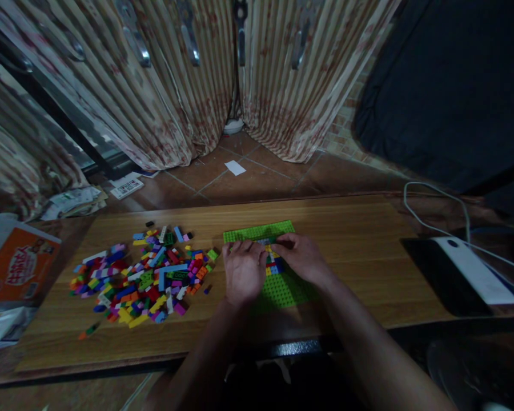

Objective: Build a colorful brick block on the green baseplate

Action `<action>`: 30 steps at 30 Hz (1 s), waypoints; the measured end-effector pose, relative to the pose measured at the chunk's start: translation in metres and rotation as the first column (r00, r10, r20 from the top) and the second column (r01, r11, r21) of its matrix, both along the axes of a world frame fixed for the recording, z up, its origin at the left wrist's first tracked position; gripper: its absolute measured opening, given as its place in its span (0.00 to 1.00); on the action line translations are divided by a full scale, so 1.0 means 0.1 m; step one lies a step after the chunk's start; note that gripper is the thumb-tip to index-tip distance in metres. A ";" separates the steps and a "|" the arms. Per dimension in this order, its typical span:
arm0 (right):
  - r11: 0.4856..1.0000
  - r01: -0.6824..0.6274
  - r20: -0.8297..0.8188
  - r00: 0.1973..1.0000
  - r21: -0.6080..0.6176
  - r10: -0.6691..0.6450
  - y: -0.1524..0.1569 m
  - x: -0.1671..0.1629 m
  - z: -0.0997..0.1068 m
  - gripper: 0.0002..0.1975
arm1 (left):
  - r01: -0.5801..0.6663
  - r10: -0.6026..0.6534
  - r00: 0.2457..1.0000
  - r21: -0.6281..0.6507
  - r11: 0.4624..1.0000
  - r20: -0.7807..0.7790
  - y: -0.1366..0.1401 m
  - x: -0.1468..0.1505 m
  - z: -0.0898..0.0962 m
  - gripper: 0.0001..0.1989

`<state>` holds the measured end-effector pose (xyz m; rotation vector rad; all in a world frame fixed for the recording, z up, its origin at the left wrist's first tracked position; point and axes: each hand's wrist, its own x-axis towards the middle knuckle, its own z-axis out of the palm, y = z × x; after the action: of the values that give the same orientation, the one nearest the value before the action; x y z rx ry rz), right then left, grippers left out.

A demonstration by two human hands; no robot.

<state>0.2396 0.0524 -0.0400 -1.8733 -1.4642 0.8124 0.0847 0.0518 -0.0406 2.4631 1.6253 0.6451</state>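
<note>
A green studded baseplate (285, 294) lies on the wooden table, with small bricks (274, 267) in red, blue, yellow and white built up on its middle. My left hand (245, 271) rests palm down over the plate's left part, beside the bricks, its fingers laid forward and slightly bent. From the right, my right hand (302, 257) reaches to the far side of these bricks, thumb and fingers closed in a pinch. Whatever may be between those fingertips is too small and dark to make out. Both hands cover part of the plate.
A wide heap of loose coloured bricks (154, 279) spreads over the table's left half. On the right lie a black-and-white flat object (466, 268) and a white cable (439, 191). An orange box (19, 262) stands beyond the left edge. Striped curtains (171, 103) hang behind.
</note>
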 end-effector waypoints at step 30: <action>0.994 0.095 0.013 0.995 -0.061 -0.094 0.05 -0.04 -0.07 0.10 | -0.064 0.064 0.998 0.048 0.997 -0.010 -0.05 0.13 -0.13 0.10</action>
<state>0.2352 0.0578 -0.0470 -1.9795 -1.3595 0.8116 0.0975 0.0469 -0.0540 2.4604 1.7191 0.6874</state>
